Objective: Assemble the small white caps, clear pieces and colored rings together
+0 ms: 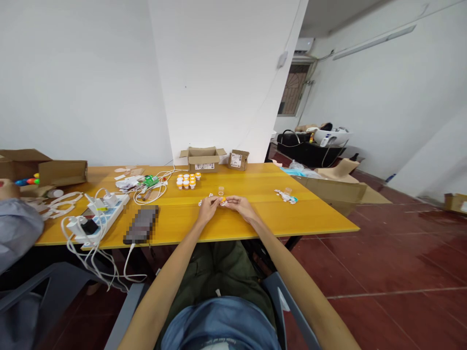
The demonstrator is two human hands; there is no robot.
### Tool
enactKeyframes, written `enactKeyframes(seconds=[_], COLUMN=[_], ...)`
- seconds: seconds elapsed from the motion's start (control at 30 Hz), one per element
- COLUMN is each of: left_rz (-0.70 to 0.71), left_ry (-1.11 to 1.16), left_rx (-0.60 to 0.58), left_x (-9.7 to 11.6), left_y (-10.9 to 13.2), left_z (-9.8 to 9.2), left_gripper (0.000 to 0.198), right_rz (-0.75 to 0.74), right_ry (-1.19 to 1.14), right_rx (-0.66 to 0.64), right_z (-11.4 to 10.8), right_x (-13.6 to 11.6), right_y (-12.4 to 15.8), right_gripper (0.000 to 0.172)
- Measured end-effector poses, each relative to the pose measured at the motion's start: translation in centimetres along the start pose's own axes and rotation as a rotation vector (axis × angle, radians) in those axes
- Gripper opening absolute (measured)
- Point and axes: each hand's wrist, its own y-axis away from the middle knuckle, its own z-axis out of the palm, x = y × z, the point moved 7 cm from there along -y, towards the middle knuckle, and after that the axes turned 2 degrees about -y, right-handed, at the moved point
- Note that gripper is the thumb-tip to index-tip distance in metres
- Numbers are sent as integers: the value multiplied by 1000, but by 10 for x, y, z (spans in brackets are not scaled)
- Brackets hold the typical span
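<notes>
Over the wooden table, my left hand and my right hand meet with their fingertips closed around a small orange-and-white piece. It resembles a jar lid, but it is too small to make out fully. Just beyond my fingers stands a small clear cup. Some small white pieces lie beside my left hand, partly hidden by it. Farther off to the left, several small white jars with orange on them are grouped together.
An open cardboard box and a smaller box stand at the back. White pieces in plastic lie to the right. On the left are a power strip, cables, a phone and another person's sleeve.
</notes>
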Motion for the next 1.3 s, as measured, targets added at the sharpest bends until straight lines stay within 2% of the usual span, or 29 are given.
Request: enactKeyframes(seconds=[0.2, 0.63, 0.93, 1.3], left_rz=[36, 42, 3, 17], left_ry=[-29, -10, 21, 31], left_rx=[6, -43, -64, -49], left_x=[-5, 31, 28, 24], left_y=[-1, 2, 1, 0], left_z=[1, 1, 3, 3], left_gripper=[39, 35, 28, 19], right_rz=[20, 37, 39, 50], right_ry=[-4, -20, -12, 2], right_rx=[13, 16, 17, 34], right_z=[-1, 1, -1, -1], right_x=[2, -2, 2, 1], right_y=[-1, 3, 0, 1], right_gripper=[42, 40, 39, 42])
